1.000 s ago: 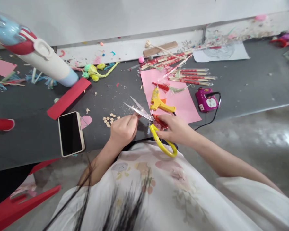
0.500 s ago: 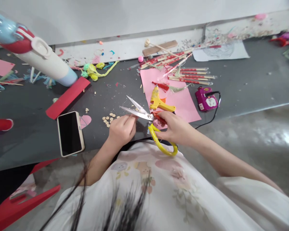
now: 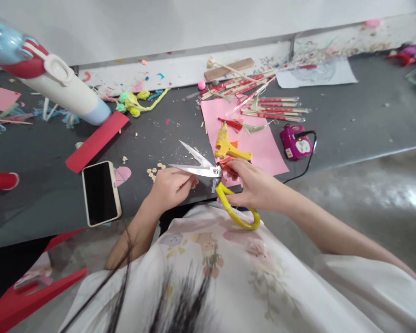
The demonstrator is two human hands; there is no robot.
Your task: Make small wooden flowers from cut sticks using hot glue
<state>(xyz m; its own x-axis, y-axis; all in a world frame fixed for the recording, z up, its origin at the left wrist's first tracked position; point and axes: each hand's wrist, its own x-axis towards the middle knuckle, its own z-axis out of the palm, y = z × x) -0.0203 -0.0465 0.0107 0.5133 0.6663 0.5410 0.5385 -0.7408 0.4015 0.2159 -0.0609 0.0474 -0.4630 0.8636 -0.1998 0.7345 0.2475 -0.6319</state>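
My right hand [image 3: 254,182] grips a pair of scissors [image 3: 234,208] by the handles, one yellow and one orange-red. The blades stand apart and point left, the lower one passing over my left hand [image 3: 173,187]. My left hand is closed in a pinch; whatever it holds is too small or too hidden to name. Just left of it lie several small wooden flower-shaped pieces [image 3: 152,172], partly covered by the hand. A yellow glue gun [image 3: 225,143] rests on pink paper [image 3: 270,155], directly beyond my right hand.
To the left are a phone [image 3: 100,194], a red strip [image 3: 97,141] and a tall bottle [image 3: 69,95]. Red-wrapped sticks [image 3: 273,111] lie at the back. A purple power adapter [image 3: 297,142] with a black cord stands on the right. Crumbs dot the grey table [image 3: 152,134].
My left hand has shifted slightly left and down, covering more of the wooden pieces. The scissors have turned a little and their blades are spread wider.
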